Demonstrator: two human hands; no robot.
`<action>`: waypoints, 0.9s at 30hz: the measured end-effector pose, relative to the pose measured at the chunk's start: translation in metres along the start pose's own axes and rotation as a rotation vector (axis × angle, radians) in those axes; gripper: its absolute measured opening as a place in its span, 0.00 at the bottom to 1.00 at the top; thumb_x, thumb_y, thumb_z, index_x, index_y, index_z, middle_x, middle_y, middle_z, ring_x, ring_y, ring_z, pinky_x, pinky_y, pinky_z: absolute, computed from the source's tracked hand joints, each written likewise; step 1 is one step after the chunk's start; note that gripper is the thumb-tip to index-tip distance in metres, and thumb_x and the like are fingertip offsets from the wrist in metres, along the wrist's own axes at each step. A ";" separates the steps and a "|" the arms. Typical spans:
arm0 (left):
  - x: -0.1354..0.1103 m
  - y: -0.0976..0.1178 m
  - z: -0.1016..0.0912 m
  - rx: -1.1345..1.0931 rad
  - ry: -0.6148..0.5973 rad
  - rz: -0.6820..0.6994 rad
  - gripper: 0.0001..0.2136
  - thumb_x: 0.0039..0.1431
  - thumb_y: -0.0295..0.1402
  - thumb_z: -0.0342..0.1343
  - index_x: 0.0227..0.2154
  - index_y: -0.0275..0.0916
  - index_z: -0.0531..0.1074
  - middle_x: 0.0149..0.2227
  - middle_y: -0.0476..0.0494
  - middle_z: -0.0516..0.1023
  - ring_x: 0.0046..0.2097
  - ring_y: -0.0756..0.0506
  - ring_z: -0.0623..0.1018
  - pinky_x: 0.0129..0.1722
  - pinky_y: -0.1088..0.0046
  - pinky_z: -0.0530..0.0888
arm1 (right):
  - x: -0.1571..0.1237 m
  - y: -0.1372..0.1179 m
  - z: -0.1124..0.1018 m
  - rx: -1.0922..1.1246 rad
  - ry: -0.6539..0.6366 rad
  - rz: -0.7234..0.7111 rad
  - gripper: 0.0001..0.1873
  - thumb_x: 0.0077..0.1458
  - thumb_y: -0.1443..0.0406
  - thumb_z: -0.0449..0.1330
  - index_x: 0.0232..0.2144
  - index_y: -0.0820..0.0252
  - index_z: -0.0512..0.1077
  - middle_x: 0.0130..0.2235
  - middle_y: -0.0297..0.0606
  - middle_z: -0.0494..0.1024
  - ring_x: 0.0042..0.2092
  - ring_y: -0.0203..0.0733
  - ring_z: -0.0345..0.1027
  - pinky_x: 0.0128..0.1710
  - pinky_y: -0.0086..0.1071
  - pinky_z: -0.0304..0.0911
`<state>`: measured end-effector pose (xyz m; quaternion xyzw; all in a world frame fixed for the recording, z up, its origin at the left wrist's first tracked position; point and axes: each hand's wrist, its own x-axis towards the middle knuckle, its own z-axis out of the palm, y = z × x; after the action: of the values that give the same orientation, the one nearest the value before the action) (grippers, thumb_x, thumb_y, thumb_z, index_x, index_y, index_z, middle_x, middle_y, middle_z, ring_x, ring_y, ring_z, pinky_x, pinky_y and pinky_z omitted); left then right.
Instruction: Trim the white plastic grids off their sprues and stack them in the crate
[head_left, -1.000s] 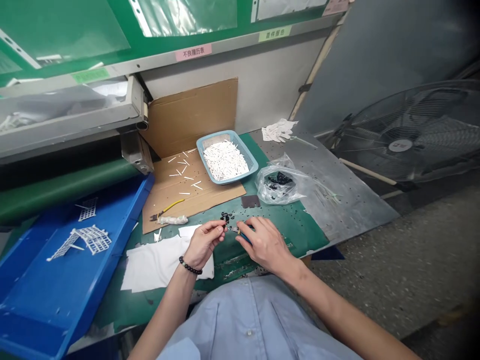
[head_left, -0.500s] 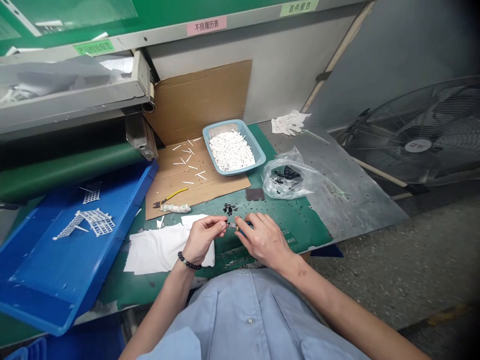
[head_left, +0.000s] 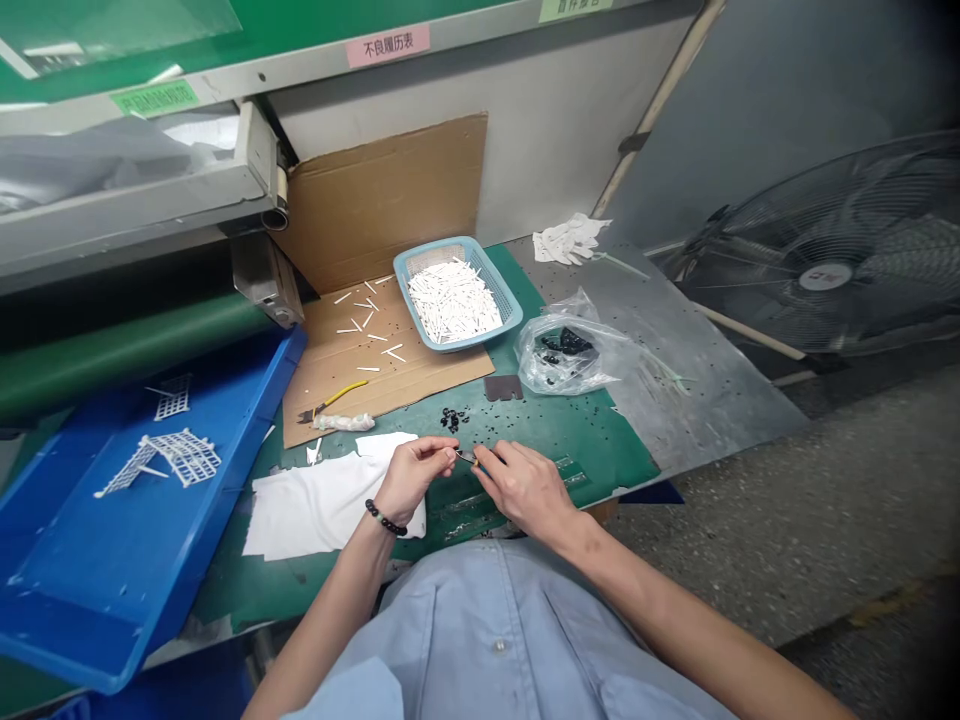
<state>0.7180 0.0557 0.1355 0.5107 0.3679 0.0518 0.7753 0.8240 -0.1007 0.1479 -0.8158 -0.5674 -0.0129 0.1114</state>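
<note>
My left hand [head_left: 411, 480], a beaded bracelet at its wrist, is closed in a pinch; a tiny black piece [head_left: 457, 453] seems to sit at its fingertips, mostly hidden. Wrapped around a small hand tool with a metal tip [head_left: 466, 457] is my right hand [head_left: 529, 485], which covers the handle. The tool's tip points left and nearly meets the left fingertips. Just beyond the hands lies a little heap of black pieces [head_left: 452, 419] on the green mat [head_left: 540, 425]. A white cloth [head_left: 315, 510] is spread beside and under my left wrist.
A blue basket [head_left: 510, 318] of white sticks stands at the back, by cardboard [head_left: 315, 370] bearing yellow-handled cutters [head_left: 337, 397]. A plastic bag [head_left: 566, 345] with black pieces is to the right. A blue tray [head_left: 90, 560] with white lattice parts is left; a fan [head_left: 825, 275] stands right.
The whole scene has shifted slightly left as the camera turned. Both hands keep their pinch and grip, close together; the right hand has turned slightly and hides more of the tool's handle.
</note>
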 end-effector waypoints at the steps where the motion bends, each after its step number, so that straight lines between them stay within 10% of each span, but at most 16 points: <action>1: 0.004 -0.002 -0.002 -0.055 0.000 -0.016 0.15 0.42 0.34 0.66 0.34 0.33 0.77 0.29 0.45 0.77 0.29 0.53 0.72 0.31 0.77 0.69 | -0.001 0.002 0.003 0.012 0.006 0.021 0.12 0.64 0.61 0.51 0.45 0.57 0.70 0.33 0.37 0.69 0.34 0.40 0.61 0.35 0.32 0.52; 7: 0.042 -0.010 -0.015 -0.172 0.000 -0.061 0.06 0.45 0.32 0.60 0.25 0.35 0.70 0.33 0.43 0.76 0.31 0.52 0.72 0.32 0.76 0.68 | -0.005 0.017 0.014 0.043 0.003 0.120 0.12 0.63 0.62 0.53 0.46 0.58 0.70 0.35 0.39 0.69 0.36 0.41 0.60 0.37 0.33 0.53; 16: 0.076 -0.023 -0.009 1.023 0.305 0.371 0.05 0.53 0.34 0.55 0.31 0.39 0.70 0.31 0.43 0.73 0.38 0.44 0.72 0.41 0.67 0.66 | -0.005 0.033 0.020 -0.048 -0.145 0.187 0.10 0.61 0.62 0.56 0.43 0.58 0.71 0.36 0.40 0.70 0.37 0.44 0.61 0.37 0.35 0.51; 27: 0.067 -0.029 -0.007 1.094 0.327 0.430 0.08 0.59 0.31 0.47 0.31 0.38 0.71 0.34 0.39 0.73 0.40 0.42 0.72 0.43 0.65 0.66 | -0.005 0.026 0.004 -0.048 -0.149 0.181 0.10 0.61 0.62 0.56 0.43 0.57 0.71 0.37 0.41 0.70 0.38 0.44 0.61 0.37 0.35 0.50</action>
<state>0.7540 0.0778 0.0754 0.8833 0.3438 0.0885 0.3062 0.8464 -0.1133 0.1391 -0.8648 -0.4977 0.0442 0.0500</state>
